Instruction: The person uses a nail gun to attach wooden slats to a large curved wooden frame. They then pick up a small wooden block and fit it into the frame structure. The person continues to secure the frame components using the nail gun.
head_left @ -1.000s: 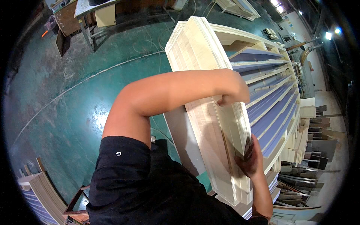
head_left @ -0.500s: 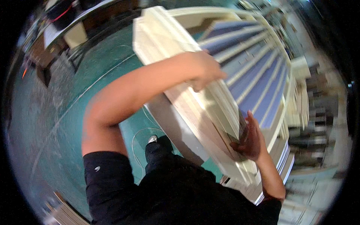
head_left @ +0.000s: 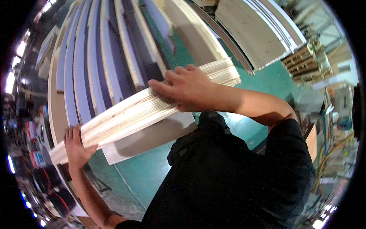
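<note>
A long stack of thin, pale wooden strips (head_left: 129,110) lies slantwise across the view, its layered edges facing me. Near its left end, my left hand (head_left: 78,149) grips it, fingers over the far side and thumb on the near side. My right hand (head_left: 187,87) is clasped over the stack right of its middle, knuckles up; part of its grip is hidden beneath the palm. Beyond the stack stand several blue-purple panels (head_left: 91,57) with pale wooden edges, arranged in spaced rows. A pale frame board (head_left: 190,32) runs along their right side.
A light grey-white board (head_left: 148,137) sits below the stack, close to my body. Large stacked panels (head_left: 251,34) stand at the far right, with slatted wood pieces (head_left: 309,63) beside them. Green floor (head_left: 263,86) shows between. Dark round items (head_left: 59,194) are at the lower left.
My view has swung round, so the stack now slopes the other way. My left hand has gone from mid-stack to its left end; my right hand now lies over its right half.
</note>
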Demonstrator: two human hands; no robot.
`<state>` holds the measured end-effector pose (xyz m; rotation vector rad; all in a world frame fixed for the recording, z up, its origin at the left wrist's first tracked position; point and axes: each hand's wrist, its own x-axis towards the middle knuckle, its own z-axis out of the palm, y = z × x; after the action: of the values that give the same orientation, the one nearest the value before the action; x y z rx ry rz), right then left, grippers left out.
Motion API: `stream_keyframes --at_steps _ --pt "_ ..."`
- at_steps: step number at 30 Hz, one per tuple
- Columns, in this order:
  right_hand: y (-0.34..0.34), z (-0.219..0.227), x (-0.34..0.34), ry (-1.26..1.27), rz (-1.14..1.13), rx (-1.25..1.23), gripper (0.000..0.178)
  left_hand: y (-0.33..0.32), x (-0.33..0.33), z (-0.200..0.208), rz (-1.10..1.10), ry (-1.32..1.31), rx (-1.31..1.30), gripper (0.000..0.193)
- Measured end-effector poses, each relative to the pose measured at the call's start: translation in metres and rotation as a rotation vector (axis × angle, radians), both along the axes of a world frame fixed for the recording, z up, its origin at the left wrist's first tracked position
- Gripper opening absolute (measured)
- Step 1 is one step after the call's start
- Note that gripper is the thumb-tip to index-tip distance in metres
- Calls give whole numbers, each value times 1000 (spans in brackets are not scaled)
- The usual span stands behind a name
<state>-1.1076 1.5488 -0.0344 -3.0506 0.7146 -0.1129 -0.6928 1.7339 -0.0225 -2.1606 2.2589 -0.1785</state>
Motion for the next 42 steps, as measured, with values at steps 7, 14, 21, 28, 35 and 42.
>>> stream_keyframes --at_steps 7,14,21,28,35,42 --pt "7 -3 -5 -125 -15 -60 59 6 -30 -1 -83 -1 -93 107" --pt "2 -1 -14 -129 53 -35 50 1 -22 -8 -86 3 -85 107" --pt "0 -14 -13 -272 47 -59 43 0 -16 -12 -112 46 -87 99" --pt "2 -17 -14 -303 37 -55 41 6 -13 -16 -22 -41 -38 98" --pt "3 -17 -9 -293 57 -40 39 10 -13 -15 -70 -30 -70 89" --pt "2 -4 -12 -230 133 23 49 10 -20 -13 -59 -67 -126 81"
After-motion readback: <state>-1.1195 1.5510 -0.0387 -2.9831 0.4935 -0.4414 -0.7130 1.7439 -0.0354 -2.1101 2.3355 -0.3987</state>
